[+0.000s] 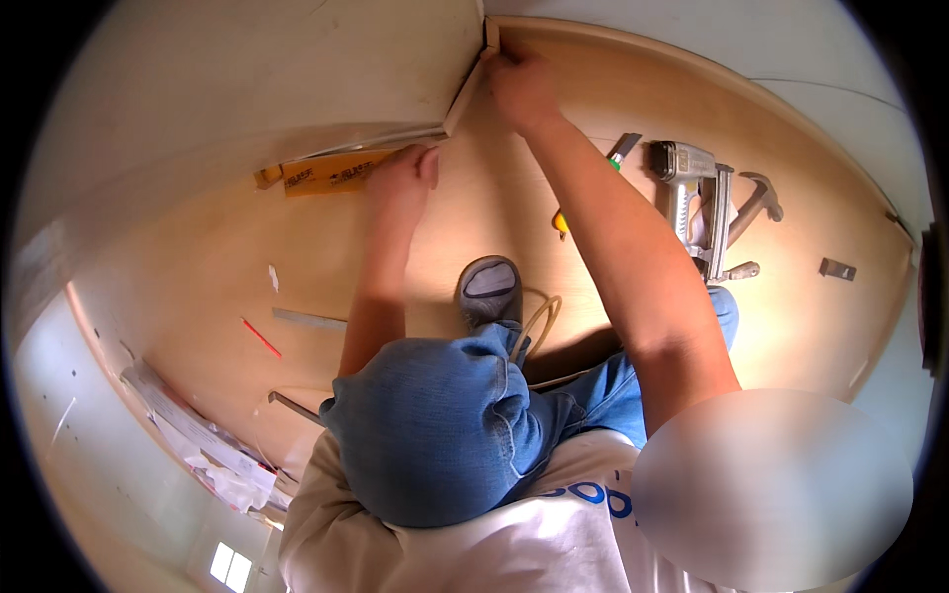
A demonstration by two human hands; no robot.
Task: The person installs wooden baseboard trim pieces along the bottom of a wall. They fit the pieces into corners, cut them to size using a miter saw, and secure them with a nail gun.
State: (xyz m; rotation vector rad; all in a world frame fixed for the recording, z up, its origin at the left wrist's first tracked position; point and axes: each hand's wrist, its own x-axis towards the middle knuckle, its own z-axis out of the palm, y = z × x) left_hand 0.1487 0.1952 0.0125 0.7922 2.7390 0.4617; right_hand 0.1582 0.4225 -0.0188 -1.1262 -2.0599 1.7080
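My left hand (400,188), fingers curled, is at the near end of an orange-yellow strip with dark print (331,173) lying along the foot of the left wall. It appears to grip that end. Farther off, my right hand (524,91) reaches into the wall corner. Its fingers are bent in shadow against the upper end of a narrow wooden trim strip (465,102); their tips are hidden. Partly behind my right forearm lies a tool with a dark blade (626,146) and a yellow handle end (560,223).
Right of my forearm lie a nail gun (682,163), a claw hammer (756,203) and a small metal piece (837,269). A thin hose (546,321) curls by my shoe (489,287). On the left are a red pencil-like stick (260,338), a flat grey strip (308,318) and papers (213,445).
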